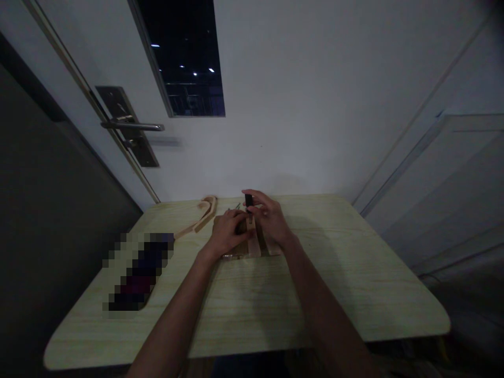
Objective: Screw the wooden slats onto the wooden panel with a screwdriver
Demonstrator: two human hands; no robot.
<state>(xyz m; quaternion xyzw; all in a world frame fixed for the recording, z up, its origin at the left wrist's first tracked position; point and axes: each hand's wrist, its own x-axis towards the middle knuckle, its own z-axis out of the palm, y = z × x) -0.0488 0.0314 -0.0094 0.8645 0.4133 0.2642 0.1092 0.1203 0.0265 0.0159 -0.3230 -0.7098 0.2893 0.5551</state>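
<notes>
My right hand [271, 218] is closed around the upright black handle [249, 200] of what looks like a small screwdriver. Its lower end points down at a light wooden strip [253, 244]. From the left side, my left hand [228, 231] grips that strip, the thumb near its middle and the fingers toward its far end. Under both hands lies a wooden piece with a shiny clear edge [236, 256], mostly covered by them. Small thin metal bits [238, 206], perhaps screws, show just beyond my left fingers.
Curved and angled wooden parts [207, 214] lie at the back left of the pale wood-grain table [378, 294]. A pixelated dark object [137, 273] rests on the left. Behind the table stands a white door with a metal handle [134, 126] and a dark window [189, 63].
</notes>
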